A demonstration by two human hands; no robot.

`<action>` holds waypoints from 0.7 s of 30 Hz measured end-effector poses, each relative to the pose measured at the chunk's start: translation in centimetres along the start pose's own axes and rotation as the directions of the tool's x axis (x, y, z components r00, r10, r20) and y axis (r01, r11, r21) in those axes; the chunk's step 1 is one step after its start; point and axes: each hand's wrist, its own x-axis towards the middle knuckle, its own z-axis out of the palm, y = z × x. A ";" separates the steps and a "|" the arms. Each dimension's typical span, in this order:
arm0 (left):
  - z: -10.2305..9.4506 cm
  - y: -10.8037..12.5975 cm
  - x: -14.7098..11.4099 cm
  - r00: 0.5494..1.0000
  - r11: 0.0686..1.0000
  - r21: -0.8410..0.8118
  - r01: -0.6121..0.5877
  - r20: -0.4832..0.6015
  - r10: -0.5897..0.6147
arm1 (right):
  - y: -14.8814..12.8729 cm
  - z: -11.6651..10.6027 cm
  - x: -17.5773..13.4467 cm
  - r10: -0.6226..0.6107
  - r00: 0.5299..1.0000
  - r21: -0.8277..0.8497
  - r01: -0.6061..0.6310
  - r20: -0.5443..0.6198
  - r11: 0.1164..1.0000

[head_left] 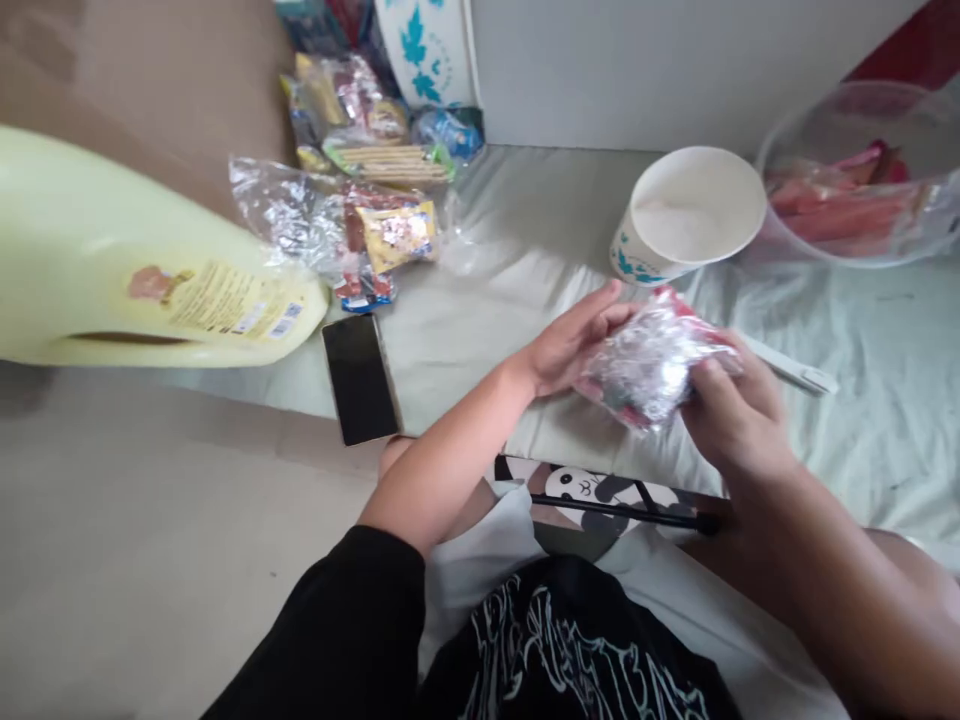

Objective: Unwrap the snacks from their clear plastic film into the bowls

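Observation:
A shiny, crinkled clear plastic packet with red parts is held between both hands, above the pale green cloth. My right hand grips its right side, thumb on top and fingers underneath. On the opposite side, my left hand holds the packet's left edge, its fingers partly hidden behind the plastic. What the packet contains is blurred by glare. Just beyond the hands stands a white paper cup with blue leaf prints and something whitish inside. A white, flat-handled tool lies partly behind my right hand.
Wrapped snacks and a bundle of sticks lie at the back left. A phone rests near the cloth's front edge. At far left is a big yellow bottle; a clear tub with red packets sits right.

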 end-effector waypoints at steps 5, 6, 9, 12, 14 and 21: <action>0.5 -0.3 -0.3 0.995 0.994 0.043 0.099 0.015 -0.100 | 0.5 -1.8 0.5 0.135 0.991 0.033 -0.135 -0.010 0.990; 0.6 -0.3 -0.3 0.995 0.992 0.079 0.095 -0.050 -0.091 | 0.3 -2.4 0.6 0.128 0.992 -0.001 -0.128 0.021 0.992; 0.8 -0.2 -0.3 0.980 0.989 0.129 0.071 -0.196 -0.045 | 0.4 -5.1 1.0 0.090 0.995 -0.226 -0.095 -0.028 0.969; 0.3 0.3 -0.4 0.953 0.985 0.171 0.001 -0.298 0.051 | 1.8 -7.9 1.2 0.010 0.978 -0.528 -0.122 -0.210 0.840; -0.3 0.7 -0.7 0.914 0.972 0.229 -0.053 -0.380 0.139 | 3.2 -9.0 1.3 -0.007 0.976 -0.647 -0.139 -0.217 0.750; -2.5 0.7 -0.9 0.786 0.874 0.475 -0.097 -0.503 0.361 | 4.6 -9.1 2.1 0.048 0.991 -0.651 -0.118 -0.125 0.750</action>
